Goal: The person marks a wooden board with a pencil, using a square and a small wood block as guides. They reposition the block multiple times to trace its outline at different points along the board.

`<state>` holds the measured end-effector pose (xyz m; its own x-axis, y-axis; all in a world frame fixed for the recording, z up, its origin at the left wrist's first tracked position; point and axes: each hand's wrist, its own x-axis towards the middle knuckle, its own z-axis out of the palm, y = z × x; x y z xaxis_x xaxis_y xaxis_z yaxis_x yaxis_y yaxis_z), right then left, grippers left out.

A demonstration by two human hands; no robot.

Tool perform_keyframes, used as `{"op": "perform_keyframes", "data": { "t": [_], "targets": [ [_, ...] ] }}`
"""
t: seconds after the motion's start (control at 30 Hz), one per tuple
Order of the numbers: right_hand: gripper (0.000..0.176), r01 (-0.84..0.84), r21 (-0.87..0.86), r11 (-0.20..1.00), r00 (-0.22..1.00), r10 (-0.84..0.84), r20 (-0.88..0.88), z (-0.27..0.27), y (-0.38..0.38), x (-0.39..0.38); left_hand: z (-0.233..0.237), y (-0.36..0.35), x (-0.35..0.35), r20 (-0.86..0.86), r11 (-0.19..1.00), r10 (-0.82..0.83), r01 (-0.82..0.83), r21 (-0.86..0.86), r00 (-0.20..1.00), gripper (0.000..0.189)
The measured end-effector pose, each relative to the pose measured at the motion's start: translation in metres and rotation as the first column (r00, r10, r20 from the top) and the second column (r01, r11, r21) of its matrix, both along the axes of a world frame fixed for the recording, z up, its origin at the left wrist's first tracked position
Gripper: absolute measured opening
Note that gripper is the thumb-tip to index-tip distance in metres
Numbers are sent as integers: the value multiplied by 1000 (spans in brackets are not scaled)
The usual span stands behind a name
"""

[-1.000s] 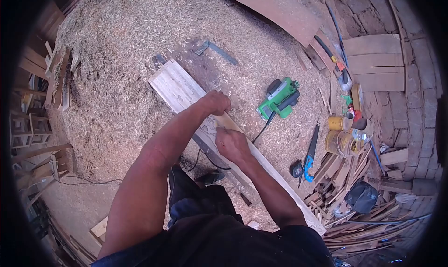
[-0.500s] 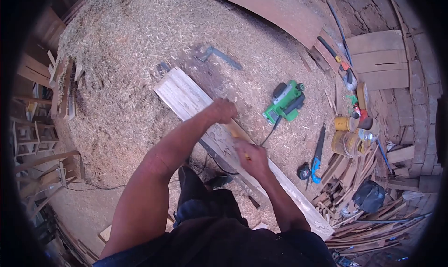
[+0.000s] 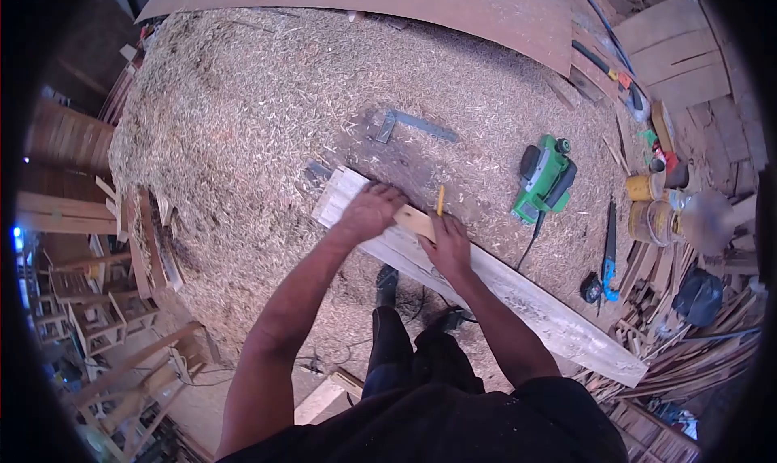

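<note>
We see a long pale board (image 3: 550,321) slanting in front of the person, far end up and left, near end down and right. A small yellow-brown piece of wood (image 3: 415,222) sits on it near the far end, pointing much the same way. It runs between the two hands, so neither is nearer – both touch it. The left hand (image 3: 372,212) is bent over its left end, closer to the board's far end; we can't tell how tightly it grips. The right hand (image 3: 449,248) is by the other end, with a yellow pencil (image 3: 441,200) pinched in its fingers and sticking up. The hands hide both ends of the small wood – and the pencil's lower part too.
</note>
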<state>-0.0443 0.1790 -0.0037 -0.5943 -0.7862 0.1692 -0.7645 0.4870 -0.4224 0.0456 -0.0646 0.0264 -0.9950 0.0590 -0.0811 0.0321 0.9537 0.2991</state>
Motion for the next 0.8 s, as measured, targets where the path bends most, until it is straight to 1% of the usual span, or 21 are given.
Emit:
{"op": "perform_keyframes", "data": {
  "t": [0.03,0.1,0.13,0.2,0.23,0.27,0.37,0.4,0.5,0.6,0.73,0.8],
  "targets": [
    [66,7,3,1000,1000,-7,26,-1,-22,2,1,-20,4,25,1000,30,-30,-8,999,66],
    [64,24,10,1000,996,-25,88,-4,-62,12,2,-60,13,10,998,56,-56,-33,998,66],
    [63,23,3,1000,997,-23,75,-3,-79,16,8,-75,16,16,995,77,-76,-66,997,64],
    [61,36,-8,999,998,-36,43,-1,-106,21,10,-103,20,47,994,104,-105,34,993,64],
    [60,54,-10,999,997,-53,54,0,-115,23,10,-116,19,64,989,114,-120,84,991,64],
    [59,69,-10,998,996,-68,62,1,-123,25,9,-127,16,38,992,76,-79,98,996,64],
    [55,104,-14,995,992,-102,75,0,-131,30,13,-138,9,122,980,46,-69,187,991,62],
    [56,107,-14,994,992,-106,72,-1,-130,31,12,-140,8,64,981,23,-35,189,998,59],
    [58,110,-33,993,991,-107,80,-3,-130,29,11,-141,6,40,984,12,-18,176,999,56],
    [59,100,-53,994,988,-92,124,-6,-130,29,17,-144,-1,107,980,-8,-13,196,994,56],
    [60,87,-55,995,982,-77,172,-7,-129,27,13,-147,-3,113,978,0,-24,209,994,55],
    [60,94,-54,994,985,-85,151,-10,-130,28,12,-147,-4,119,978,0,-25,207,993,55]
  ]
}}
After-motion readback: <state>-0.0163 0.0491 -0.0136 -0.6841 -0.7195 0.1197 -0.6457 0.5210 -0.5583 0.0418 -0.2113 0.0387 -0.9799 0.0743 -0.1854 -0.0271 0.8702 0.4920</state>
